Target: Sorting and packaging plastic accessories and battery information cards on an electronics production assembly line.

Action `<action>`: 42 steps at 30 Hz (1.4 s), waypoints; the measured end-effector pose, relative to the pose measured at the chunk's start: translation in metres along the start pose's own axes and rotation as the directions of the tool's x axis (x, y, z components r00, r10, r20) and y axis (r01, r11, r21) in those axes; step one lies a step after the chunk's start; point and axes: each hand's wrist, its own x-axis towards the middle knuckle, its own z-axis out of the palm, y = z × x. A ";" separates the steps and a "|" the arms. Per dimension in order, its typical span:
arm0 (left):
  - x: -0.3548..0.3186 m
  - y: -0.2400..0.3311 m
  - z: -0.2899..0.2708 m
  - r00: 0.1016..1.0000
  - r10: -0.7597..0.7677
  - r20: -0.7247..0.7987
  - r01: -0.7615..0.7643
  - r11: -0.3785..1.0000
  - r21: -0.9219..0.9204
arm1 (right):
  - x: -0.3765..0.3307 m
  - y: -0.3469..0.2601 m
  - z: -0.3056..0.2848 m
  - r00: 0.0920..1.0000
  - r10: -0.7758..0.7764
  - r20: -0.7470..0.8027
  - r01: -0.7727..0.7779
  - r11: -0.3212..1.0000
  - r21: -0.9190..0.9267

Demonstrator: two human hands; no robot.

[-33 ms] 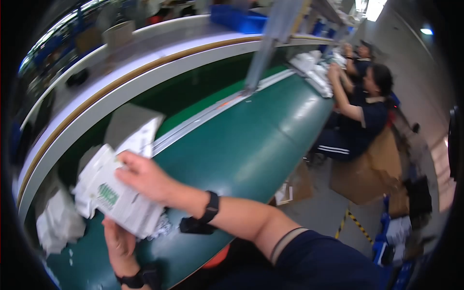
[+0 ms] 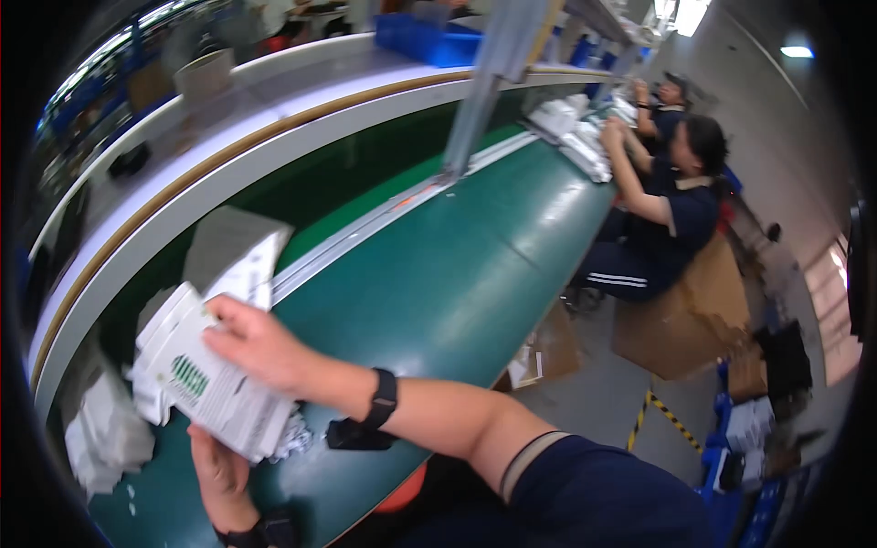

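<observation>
A stack of flat white packets [image 2: 219,388] with green and grey print is tilted between my hands, over the near left end of the green table [image 2: 429,292]. My right hand [image 2: 256,342] lies over its upper right side, with thumb and fingers closed on the edge. From below, my left hand [image 2: 219,470] holds the lower edge, its fingertips partly hidden by the packets. Just beyond the stack stands an upright grey and white printed sheet or bag [image 2: 242,251]. White crumpled bags [image 2: 105,434] lie to the left.
Small white scraps [image 2: 294,437] and a black object [image 2: 356,436] lie near my right wrist. A metal post [image 2: 470,119] rises from the table's far rail. Two people [image 2: 681,201] work at the far right by a white pile [image 2: 571,132]. Cardboard [image 2: 685,315] stands beside the table.
The whole view has shifted slightly, so the table, people and my arms appear a little further left. Both hands keep the same hold on the packets.
</observation>
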 end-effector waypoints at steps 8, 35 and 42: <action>0.005 -0.012 0.003 0.997 -0.056 0.056 0.057 0.998 -0.025 | -0.006 -0.010 0.004 0.990 -0.128 -0.054 0.120 0.985 -0.120; 0.023 0.016 0.047 0.988 -0.107 0.113 0.123 0.982 -0.145 | -0.008 -0.022 -0.007 1.000 0.021 0.016 -0.011 0.882 -0.472; 0.023 0.021 0.048 0.992 -0.067 0.106 0.082 0.986 -0.145 | -0.009 -0.023 -0.003 1.000 -0.011 -0.024 -0.001 0.886 -0.464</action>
